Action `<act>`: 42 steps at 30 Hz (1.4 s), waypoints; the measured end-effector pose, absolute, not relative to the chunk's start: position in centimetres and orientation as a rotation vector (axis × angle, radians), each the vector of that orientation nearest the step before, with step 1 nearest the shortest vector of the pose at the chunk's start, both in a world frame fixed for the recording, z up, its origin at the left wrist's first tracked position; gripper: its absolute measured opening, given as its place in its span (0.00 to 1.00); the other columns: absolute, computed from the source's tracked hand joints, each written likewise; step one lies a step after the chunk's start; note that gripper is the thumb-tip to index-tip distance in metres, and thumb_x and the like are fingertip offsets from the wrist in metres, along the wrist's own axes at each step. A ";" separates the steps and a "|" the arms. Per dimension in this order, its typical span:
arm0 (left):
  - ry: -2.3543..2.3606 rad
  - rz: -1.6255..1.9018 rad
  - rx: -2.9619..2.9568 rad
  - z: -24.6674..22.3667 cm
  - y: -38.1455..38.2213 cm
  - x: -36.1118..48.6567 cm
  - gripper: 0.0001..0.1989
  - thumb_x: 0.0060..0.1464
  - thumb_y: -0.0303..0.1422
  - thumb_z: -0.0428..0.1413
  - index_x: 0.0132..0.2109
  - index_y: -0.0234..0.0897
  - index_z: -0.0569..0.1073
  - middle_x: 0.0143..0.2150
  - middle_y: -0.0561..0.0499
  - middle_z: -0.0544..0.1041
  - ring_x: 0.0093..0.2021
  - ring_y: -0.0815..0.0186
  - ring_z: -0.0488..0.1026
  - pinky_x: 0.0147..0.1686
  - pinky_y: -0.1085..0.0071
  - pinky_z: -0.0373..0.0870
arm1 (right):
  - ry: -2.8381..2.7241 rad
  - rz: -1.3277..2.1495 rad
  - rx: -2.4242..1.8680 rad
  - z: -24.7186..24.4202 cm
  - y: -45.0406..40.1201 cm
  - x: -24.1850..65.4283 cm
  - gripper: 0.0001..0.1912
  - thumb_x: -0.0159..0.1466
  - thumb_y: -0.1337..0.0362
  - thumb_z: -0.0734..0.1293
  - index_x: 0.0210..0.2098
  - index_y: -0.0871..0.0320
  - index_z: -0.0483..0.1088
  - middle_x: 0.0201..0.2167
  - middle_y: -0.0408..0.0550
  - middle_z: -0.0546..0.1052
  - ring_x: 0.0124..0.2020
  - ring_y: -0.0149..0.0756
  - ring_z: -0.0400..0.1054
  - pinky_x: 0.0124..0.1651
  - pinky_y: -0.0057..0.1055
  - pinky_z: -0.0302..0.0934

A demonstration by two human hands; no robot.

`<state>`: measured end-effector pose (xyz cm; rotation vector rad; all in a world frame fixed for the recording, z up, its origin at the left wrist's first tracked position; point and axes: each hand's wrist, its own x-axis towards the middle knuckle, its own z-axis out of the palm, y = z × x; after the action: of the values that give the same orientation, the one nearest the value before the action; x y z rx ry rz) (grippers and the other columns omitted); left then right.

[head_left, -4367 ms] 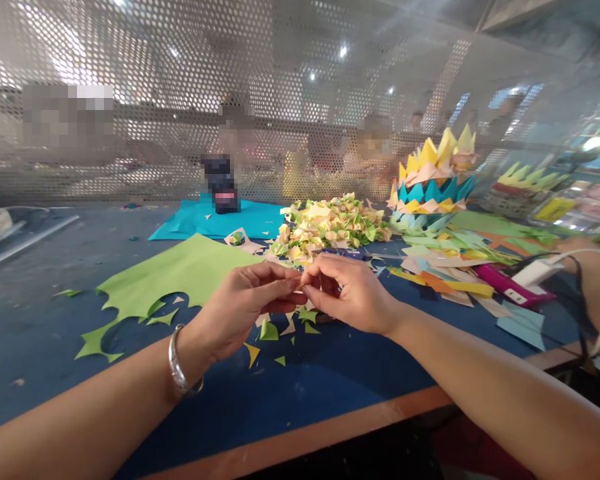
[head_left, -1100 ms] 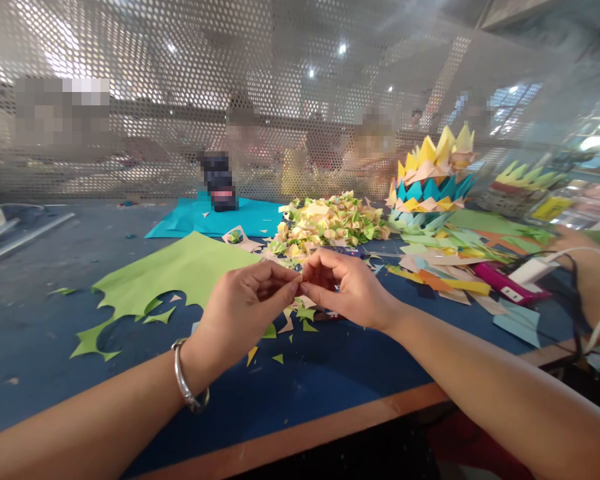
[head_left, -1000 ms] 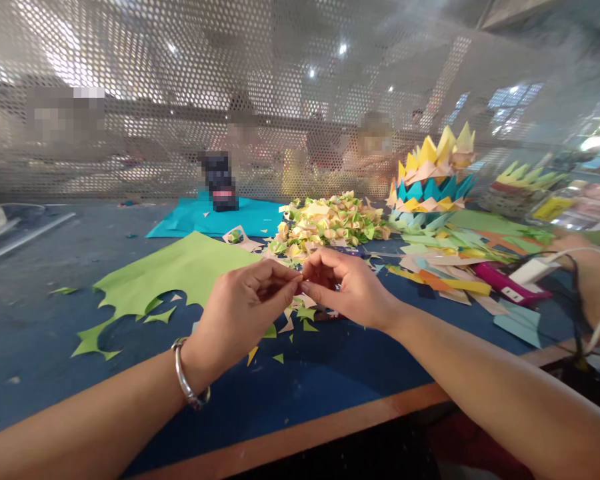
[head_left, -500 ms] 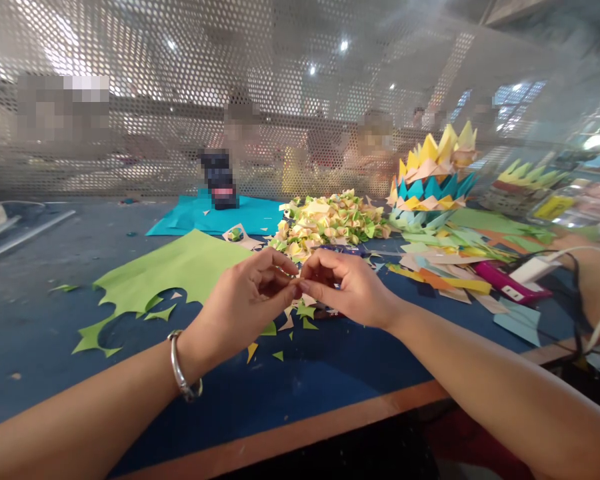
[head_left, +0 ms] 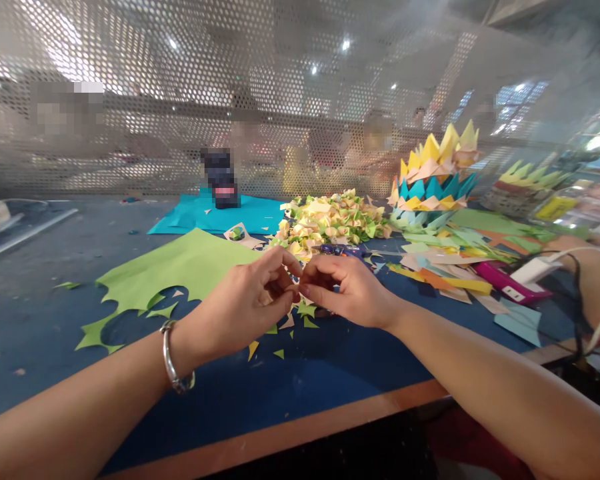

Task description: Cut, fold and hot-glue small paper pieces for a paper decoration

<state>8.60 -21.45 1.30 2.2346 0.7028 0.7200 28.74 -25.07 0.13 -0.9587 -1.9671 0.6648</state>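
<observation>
My left hand (head_left: pixel 250 300) and my right hand (head_left: pixel 347 290) meet at the fingertips over the middle of the blue table (head_left: pixel 330 380). Both are pinched around something too small and hidden to make out. Green and pale paper scraps (head_left: pixel 307 310) lie just beneath the fingers. Behind the hands rises a pile of small folded yellow, green and pink paper pieces (head_left: pixel 330 217). A green sheet (head_left: pixel 180 267) with scalloped cut edges lies left of and partly behind my left hand.
A layered paper crown piece (head_left: pixel 435 180) stands at the back right, near paper strips (head_left: pixel 430 267) and a magenta power strip (head_left: pixel 513 283) with cables. Blue sheets (head_left: pixel 260 217) lie at the back. Another person's arm (head_left: pixel 595 287) shows at the right edge.
My left hand and its wrist have shifted slightly left and up, its fingers bent a little differently. The right hand has barely moved, and the fingertips still meet.
</observation>
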 end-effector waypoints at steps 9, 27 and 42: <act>0.979 0.249 2.454 1.9 -20.5 8.1 0.07 0.51 0.36 0.55 0.36 0.38 0.72 0.29 0.52 0.74 0.26 0.66 0.68 0.25 0.70 0.62 | -1.836 0.608 -1.072 -0.2 -24.9 29.4 0.12 0.65 0.60 0.67 0.28 0.57 0.63 0.22 0.37 0.62 0.23 0.25 0.54 0.25 0.26 0.50; 0.811 0.771 1.508 0.3 -20.6 9.3 0.12 0.48 0.30 0.61 0.42 0.35 0.78 0.35 0.51 0.80 0.31 0.67 0.80 0.36 0.70 0.78 | -1.895 0.518 -0.968 0.0 -25.1 29.0 0.09 0.65 0.64 0.67 0.29 0.58 0.65 0.23 0.39 0.65 0.22 0.24 0.56 0.24 0.25 0.52; 0.746 0.905 1.373 0.0 -21.1 9.5 0.11 0.50 0.31 0.64 0.42 0.34 0.76 0.34 0.51 0.80 0.33 0.68 0.79 0.39 0.70 0.79 | -2.027 0.218 -0.962 -0.1 -24.8 29.1 0.06 0.64 0.69 0.65 0.30 0.57 0.66 0.25 0.41 0.67 0.24 0.25 0.60 0.26 0.26 0.56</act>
<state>9.54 -21.08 0.03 1.3729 0.7460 0.9050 29.06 -24.84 -0.06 -0.9618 -2.0270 0.2175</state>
